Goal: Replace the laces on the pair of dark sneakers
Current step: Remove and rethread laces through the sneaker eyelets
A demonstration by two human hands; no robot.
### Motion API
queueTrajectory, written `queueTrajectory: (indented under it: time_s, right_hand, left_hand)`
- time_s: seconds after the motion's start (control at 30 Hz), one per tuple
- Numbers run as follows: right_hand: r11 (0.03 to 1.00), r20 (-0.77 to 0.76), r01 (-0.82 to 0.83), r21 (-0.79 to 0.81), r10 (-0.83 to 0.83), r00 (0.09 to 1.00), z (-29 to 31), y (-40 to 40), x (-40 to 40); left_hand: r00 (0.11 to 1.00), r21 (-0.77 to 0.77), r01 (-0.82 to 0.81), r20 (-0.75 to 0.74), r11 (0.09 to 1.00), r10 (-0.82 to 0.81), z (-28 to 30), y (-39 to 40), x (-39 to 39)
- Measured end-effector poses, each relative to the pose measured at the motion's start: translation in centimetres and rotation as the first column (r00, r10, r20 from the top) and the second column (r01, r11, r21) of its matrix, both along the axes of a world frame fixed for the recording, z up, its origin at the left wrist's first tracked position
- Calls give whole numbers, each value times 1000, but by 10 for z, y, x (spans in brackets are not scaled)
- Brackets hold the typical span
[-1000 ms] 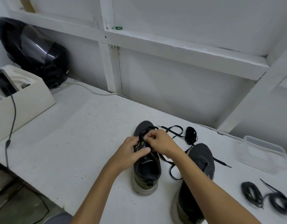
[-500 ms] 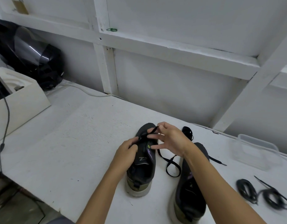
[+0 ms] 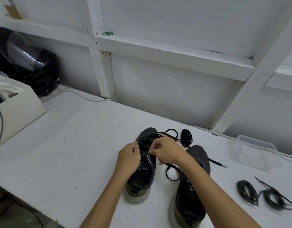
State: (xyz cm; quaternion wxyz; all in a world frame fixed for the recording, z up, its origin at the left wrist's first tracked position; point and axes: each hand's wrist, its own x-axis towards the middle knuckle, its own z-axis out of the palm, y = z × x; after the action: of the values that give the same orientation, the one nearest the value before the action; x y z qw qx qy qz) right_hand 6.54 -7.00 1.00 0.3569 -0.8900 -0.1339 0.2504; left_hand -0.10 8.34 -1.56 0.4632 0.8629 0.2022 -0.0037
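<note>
A white, slightly speckled tabletop [image 3: 63, 145] runs along a white panelled wall [image 3: 166, 89] braced by white beams, with a narrow ledge [image 3: 158, 51] crossing it. On that ledge lie small green rubber bands [image 3: 107, 33]. At the far left a glossy black helmet [image 3: 25, 63] sits against the wall beside a white box [image 3: 15, 109], and a thin white cable [image 3: 86, 98] trails along the back edge.

2 dark sneakers stand on the tabletop, toes toward the wall. The left sneaker [image 3: 142, 180] is under both hands; the right sneaker [image 3: 193, 186] stands just beside it, partly behind the right forearm. The left hand [image 3: 129, 157] is curled at the left side of the eyelets, pinching a black lace [image 3: 172, 171] there. The right hand [image 3: 166, 152] is curled over the tongue, pinching the same lace, which loops out onto the tabletop between the 2 shoes. Another loop of it lies beyond the toe, near a small black lace bundle [image 3: 186, 137].

To the right, a clear plastic container [image 3: 255, 150] rests on the tabletop, and 2 coiled black laces [image 3: 260, 195] lie nearer the front edge, blurred.
</note>
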Motion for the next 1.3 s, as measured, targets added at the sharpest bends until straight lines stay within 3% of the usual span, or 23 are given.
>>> queueTrajectory:
  time_s: [0.17,0.23,0.3,0.37,0.5,0.63,0.8,0.97,1.0,1.03,1.1,1.13,1.2,1.3]
  right_hand:
    - [994,28,-91,-53,93,995,11,-3,-2]
    - [986,-52,-52,161,62,997,24,-12,1]
    - [909,-167,66,411,4,986,36,-25,5]
    - [828,-262,215,518,-85,961,38,-31,8]
    - [793,-352,369,486,-209,913,27,-26,7]
    - [792,-348,344,504,-178,920,28,-20,8]
    - [719,-391,348,601,-115,913,35,-11,5]
    - [420,-474,516,746,-208,855,60,-22,16]
    - [448,-448,507,737,-238,862,67,-30,20]
    - [551,-374,466,692,-279,885,71,-37,23]
    - [854,-105,325,406,-310,945,69,-43,20]
    - [946,47,246,211,-261,964,63,-42,17]
    - [995,209,65,-72,-48,977,45,-33,8]
    - [958,258,-42,-283,118,959,19,-13,-1]
  left_hand:
    - [999,-21,-37,-1,999,37,2,0,-2]
    - [999,-46,-44,9,998,45,3,1,-4]
    - [999,-78,-35,17,996,36,4,0,-8]
    - [1000,-83,1,3,997,-1,4,-1,-11]
    - [987,-153,147,-38,977,-154,10,-4,-16]
    - [957,-34,284,-48,958,-285,16,-12,-16]
    - [972,25,224,-84,974,-221,9,-15,-12]
    - [972,41,198,-140,979,-191,2,-13,-10]
    - [973,43,189,-139,981,-182,1,-13,-9]
    - [974,46,185,-139,982,-177,0,-14,-9]
    - [975,51,180,-139,982,-171,-3,-14,-9]
    - [976,54,177,-138,983,-168,-4,-14,-8]
    - [976,66,180,-136,981,-170,-4,-15,-7]
    - [975,71,186,-134,980,-175,-3,-15,-6]
